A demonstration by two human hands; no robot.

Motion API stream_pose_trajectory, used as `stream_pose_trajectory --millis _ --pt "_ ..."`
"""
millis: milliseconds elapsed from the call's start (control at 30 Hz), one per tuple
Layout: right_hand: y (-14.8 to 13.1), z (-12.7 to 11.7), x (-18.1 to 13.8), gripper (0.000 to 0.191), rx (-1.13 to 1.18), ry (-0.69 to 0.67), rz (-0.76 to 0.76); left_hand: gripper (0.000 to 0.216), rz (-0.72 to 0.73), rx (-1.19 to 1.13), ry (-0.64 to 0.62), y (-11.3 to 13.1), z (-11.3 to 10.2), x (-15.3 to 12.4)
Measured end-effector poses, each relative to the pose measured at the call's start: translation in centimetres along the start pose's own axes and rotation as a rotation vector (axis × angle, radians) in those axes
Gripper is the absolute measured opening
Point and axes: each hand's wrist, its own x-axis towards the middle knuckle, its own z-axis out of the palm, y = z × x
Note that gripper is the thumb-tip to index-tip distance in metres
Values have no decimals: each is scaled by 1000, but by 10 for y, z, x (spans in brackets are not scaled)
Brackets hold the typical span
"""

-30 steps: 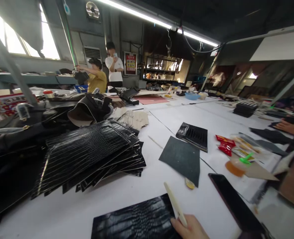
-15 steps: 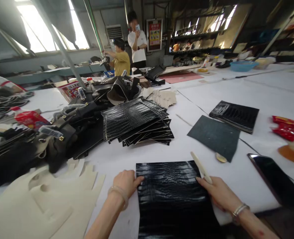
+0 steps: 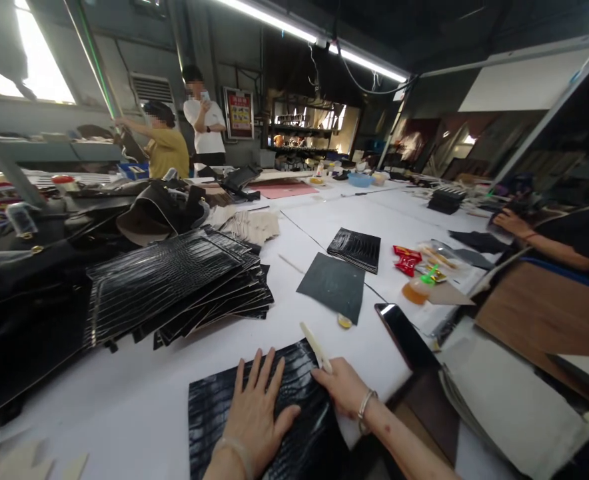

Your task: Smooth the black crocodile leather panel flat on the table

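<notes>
Bottom centre: our left hand (image 3: 254, 417) lies flat, fingers spread, on the black leather panel (image 3: 254, 407) on the counter (image 3: 124, 400). Our right hand (image 3: 342, 390) grips a cream stick (image 3: 316, 347) at the panel's edge. We judge the smoothing barely begun; the stack (image 3: 174, 287) waits at left.

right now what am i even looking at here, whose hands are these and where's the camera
The camera sits on a person's head and looks forward and down, so the two bare hands at the bottom are that person's own. There is no machine here. The left hand lies flat, fingers spread, on a glossy black crocodile-pattern leather panel on a white worktable. The right hand rests at the panel's edge and holds a slim cream-coloured tool. Beyond them lie a stack of similar black panels, a matte dark sheet, another small black stack, a dark phone and some red snack packets. Other people work at the far end and at the right edge.
</notes>
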Motion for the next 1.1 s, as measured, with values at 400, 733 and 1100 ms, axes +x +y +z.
stream_pose_trajectory --millis 400,733,1100 --pt "-61 33 -53 39 134 235 -394 59 11 104 -90 -2 6 3" --pt "-11 102 -1 46 -398 686 -500 54 50 163 -106 -24 25 8" --pt "16 66 -6 81 -770 801 -490 61 143 444 505 -27 33 -2"
